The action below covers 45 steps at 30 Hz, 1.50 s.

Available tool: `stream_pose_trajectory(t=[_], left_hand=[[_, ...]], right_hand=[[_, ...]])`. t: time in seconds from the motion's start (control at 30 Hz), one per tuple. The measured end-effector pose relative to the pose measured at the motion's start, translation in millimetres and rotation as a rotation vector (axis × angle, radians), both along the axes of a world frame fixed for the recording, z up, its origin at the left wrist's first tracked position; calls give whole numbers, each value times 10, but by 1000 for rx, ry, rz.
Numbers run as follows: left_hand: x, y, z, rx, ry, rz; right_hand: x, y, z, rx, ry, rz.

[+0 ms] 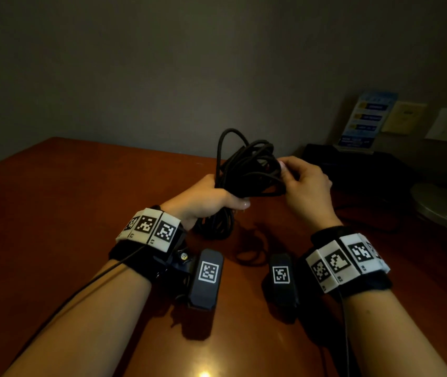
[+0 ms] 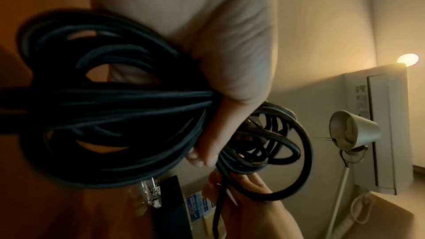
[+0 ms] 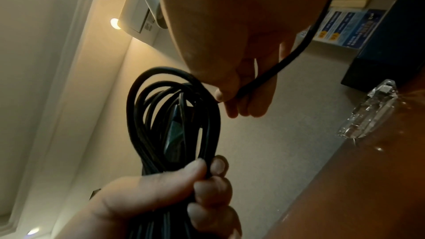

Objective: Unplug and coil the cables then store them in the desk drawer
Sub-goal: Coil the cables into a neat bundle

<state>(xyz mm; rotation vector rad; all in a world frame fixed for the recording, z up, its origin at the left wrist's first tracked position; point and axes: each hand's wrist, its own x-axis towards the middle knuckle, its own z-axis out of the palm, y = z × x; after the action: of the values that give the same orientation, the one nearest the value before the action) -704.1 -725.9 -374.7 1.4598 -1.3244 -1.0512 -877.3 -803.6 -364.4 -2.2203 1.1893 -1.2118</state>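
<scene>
Gripped in my left hand [image 1: 206,198] was the black cable [image 1: 246,170], a thick bundle of round, smooth-jacketed loops, my fingers [image 3: 211,188] and thumb curled right round its waist. Loops fanned up above my fist and a shorter bunch hung below it, just over the bench [image 1: 67,191], a glossy reddish-brown wooden top that threw back the lamplight. Whether the lowest loops touched the wood I could not tell. My right hand [image 1: 305,186] pinched a single strand of the same cable between thumb and fingertips at the upper right edge of the coil; from the right wrist view that strand ran taut across my palm. Inside the loops sat a dark, blocky plug [image 3: 174,130]. On the bench near the wall lay a clear, faceted glassy piece [image 3: 370,112], beside a flat black box [image 1: 353,161]. Behind it leaned a blue printed card [image 1: 366,118] and pale paper sheets [image 1: 404,117].
</scene>
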Motion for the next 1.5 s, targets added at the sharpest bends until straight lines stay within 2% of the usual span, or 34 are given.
stream_pose_trajectory(t=[0.2, 0.47, 0.67, 1.0, 1.17, 1.37, 1.5], left_hand=[[-62, -26, -59, -75, 217, 15], [-131, -64, -62, -104, 537, 97], [-96, -71, -53, -98, 691, 191], [-200, -74, -68, -93, 796, 116], [-213, -89, -139, -52, 761, 88], [-221, -85, -175, -11, 720, 68], [-260, -75, -149, -9, 736, 140]], right_hand=[[1, 40, 24, 91, -23, 191], [70, 61, 9, 158, 257, 224], [62, 86, 32, 188, 425, 195], [75, 69, -14, 243, 392, 229], [96, 92, -20, 251, 391, 269], [101, 121, -6, 257, 500, 360], [127, 136, 2, 216, 603, 368]])
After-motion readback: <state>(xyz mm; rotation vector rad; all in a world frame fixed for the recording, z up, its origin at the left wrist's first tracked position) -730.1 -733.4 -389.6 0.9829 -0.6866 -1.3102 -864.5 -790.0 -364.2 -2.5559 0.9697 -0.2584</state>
